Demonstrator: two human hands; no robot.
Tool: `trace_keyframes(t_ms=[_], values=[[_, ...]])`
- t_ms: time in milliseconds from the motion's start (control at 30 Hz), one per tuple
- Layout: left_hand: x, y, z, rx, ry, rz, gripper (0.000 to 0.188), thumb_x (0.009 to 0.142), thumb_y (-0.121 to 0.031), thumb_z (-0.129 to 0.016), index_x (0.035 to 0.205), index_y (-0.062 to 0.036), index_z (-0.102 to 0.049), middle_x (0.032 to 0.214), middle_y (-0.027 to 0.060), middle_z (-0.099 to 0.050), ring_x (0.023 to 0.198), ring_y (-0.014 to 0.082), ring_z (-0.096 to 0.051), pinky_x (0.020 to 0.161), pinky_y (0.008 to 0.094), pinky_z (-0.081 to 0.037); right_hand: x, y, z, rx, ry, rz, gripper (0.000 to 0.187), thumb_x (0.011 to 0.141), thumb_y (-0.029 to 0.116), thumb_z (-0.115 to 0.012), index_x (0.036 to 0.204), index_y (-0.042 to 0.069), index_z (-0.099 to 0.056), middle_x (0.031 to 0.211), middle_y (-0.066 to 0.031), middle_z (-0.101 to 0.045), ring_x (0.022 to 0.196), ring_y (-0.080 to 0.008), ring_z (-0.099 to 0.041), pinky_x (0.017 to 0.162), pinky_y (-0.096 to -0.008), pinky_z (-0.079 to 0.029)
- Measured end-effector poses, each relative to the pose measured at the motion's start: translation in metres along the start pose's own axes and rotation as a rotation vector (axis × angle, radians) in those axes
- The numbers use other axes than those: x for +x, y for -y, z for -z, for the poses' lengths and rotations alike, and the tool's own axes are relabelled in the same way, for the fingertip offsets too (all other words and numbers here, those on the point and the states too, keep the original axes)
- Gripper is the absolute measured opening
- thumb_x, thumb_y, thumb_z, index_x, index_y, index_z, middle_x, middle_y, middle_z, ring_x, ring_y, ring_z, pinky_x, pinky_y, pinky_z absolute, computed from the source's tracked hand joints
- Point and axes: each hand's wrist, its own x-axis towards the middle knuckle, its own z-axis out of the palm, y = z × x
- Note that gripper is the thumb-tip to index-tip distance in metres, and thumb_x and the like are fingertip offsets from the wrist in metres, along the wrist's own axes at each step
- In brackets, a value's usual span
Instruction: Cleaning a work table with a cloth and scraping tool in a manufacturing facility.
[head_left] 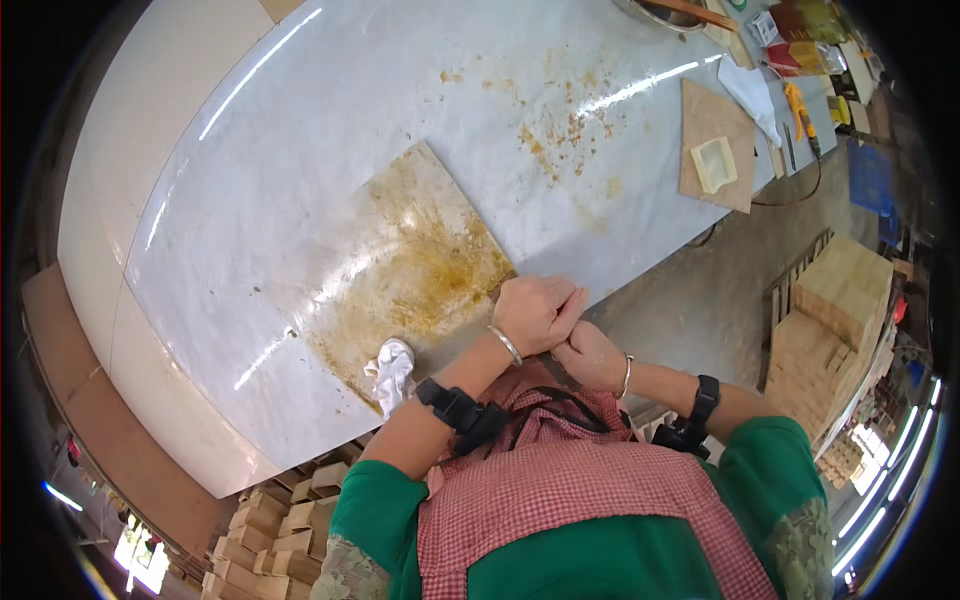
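My left hand [540, 312] is curled closed at the table's near edge, beside the right corner of a stained board. My right hand [592, 358] sits against it, a little nearer my body, with its fingers closed too. What either hand holds, if anything, is hidden by the fingers. The flat board [405, 215] lies on the grey-white table [330, 130] and carries yellow-brown smears. A crumpled white cloth [393, 368] rests on the board's near left part, close to my left forearm. Both wrists wear bangles, and black straps with devices circle my forearms.
Brown residue dots the table's far middle. At the right end, a small cream tray [713, 165] lies on a brown board [697, 110], near a yellow-orange tool [799, 108] with a cable. Stacked wooden pieces [822, 330] stand right; wooden boxes [275, 540] sit below left.
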Motion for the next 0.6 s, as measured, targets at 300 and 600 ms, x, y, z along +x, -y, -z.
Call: trace_keyframes(t_ms=[300,600], values=[[0.018,0.025,0.024,0.055,-0.018,0.032,0.024,0.077,-0.024,-0.055,0.061,-0.0064,-0.057,0.055,0.0125,-0.053,0.048,0.0275,-0.053,0.047,0.035,-0.042,0.043,0.022,0.009,0.023,0.066,-0.085,0.035,0.088,0.028,-0.04,0.089,-0.004,-0.054,0.076,-0.0228,-0.06,0.072,-0.0347,-0.059,0.063,-0.0427,-0.044],[0.039,-0.027,-0.062,-0.213,0.11,-0.127,0.029,0.08,-0.026,-0.053,0.058,-0.0074,-0.054,0.056,0.011,-0.053,0.051,0.0298,-0.054,0.048,0.0374,-0.042,-0.042,0.001,0.05,0.122,-0.183,-0.396,0.03,0.082,0.02,-0.045,0.076,-0.007,-0.056,0.063,-0.0118,-0.055,0.058,-0.0188,-0.052,0.055,-0.033,-0.042]])
